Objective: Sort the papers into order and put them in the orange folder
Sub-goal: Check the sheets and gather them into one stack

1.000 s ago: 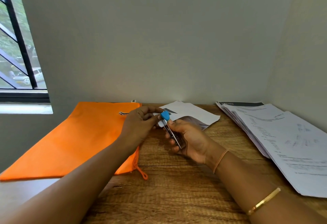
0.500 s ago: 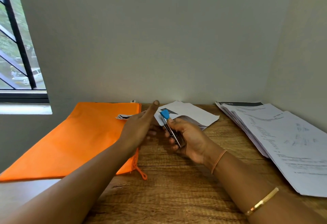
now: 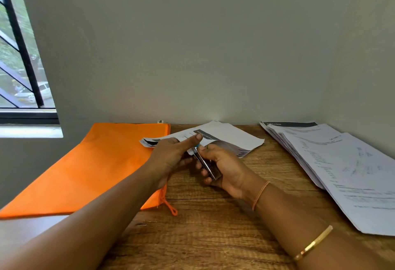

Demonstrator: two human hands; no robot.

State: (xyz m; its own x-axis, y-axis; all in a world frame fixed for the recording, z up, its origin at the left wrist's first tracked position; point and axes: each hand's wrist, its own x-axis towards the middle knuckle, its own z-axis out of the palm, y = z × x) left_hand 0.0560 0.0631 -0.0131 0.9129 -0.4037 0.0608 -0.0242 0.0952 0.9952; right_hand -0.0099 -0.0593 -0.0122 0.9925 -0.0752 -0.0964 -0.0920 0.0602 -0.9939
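Observation:
The orange folder (image 3: 89,169) lies flat on the left of the wooden desk. A small bundle of printed papers (image 3: 230,137) rests at the back middle, its left corner lifted. My left hand (image 3: 171,156) pinches that corner, one straight digit on top and the other fingers underneath. My right hand (image 3: 224,169) grips a metal stapler (image 3: 206,166) with a blue tip. The stapler's tip sits at the papers' edge, right beside my left hand. A larger fanned stack of papers (image 3: 342,167) lies on the right.
The wooden desk (image 3: 213,227) ends at a wall behind and another on the right. A window (image 3: 21,77) is at the upper left. The folder's orange cord (image 3: 170,206) trails onto the desk near my left forearm.
My left hand has left the stapler's blue tip and taken hold of the paper bundle's corner, pulling it over the stapler's tip. My right hand has kept the stapler in place.

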